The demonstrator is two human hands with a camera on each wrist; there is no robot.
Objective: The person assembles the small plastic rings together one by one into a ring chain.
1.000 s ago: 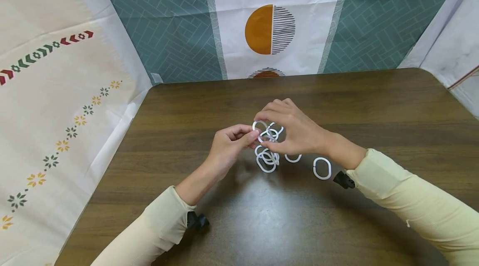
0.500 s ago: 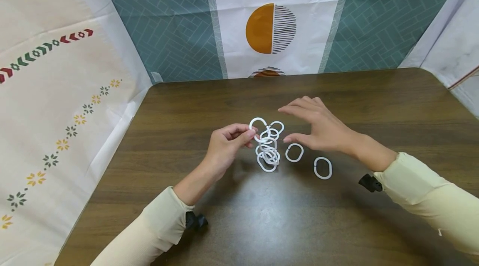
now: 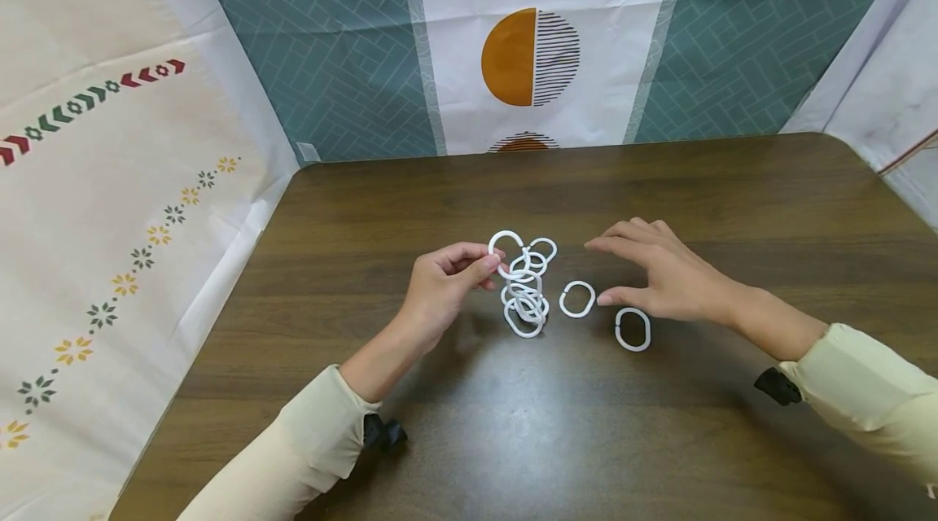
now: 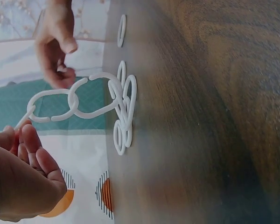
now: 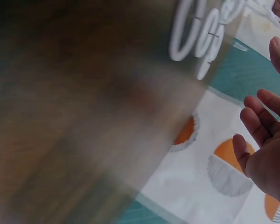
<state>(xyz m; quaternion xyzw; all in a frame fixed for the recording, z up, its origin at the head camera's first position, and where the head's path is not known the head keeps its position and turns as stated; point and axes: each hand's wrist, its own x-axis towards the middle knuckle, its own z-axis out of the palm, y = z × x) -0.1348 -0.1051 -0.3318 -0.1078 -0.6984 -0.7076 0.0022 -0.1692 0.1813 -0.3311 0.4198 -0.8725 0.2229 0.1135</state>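
My left hand (image 3: pixel 443 285) pinches the end link of a white plastic chain (image 3: pixel 524 270) between thumb and fingers. The upper part of the chain hangs from this hand, and in the left wrist view two joined oval links (image 4: pixel 75 103) slope from it to a small heap on the table. My right hand (image 3: pixel 663 273) is over the table at the right, thumb and fingers spread with nothing between them. Below its thumb lies one loose oval link (image 3: pixel 633 349). Another loose link (image 3: pixel 577 283) lies between that one and the chain. Each has a small split in its side.
The brown wood-grain table (image 3: pixel 410 203) has rounded far corners. Behind it hangs a teal and white cloth (image 3: pixel 352 57) with orange circles. A cream embroidered cloth (image 3: pixel 88 220) hangs at the left. A dark wrist camera (image 3: pixel 778 387) sits under the right cuff.
The right hand has let go of the links beside the left hand and moved right, toward the loose links, with its fingers spread. The left hand stays nearly still, holding the chain.
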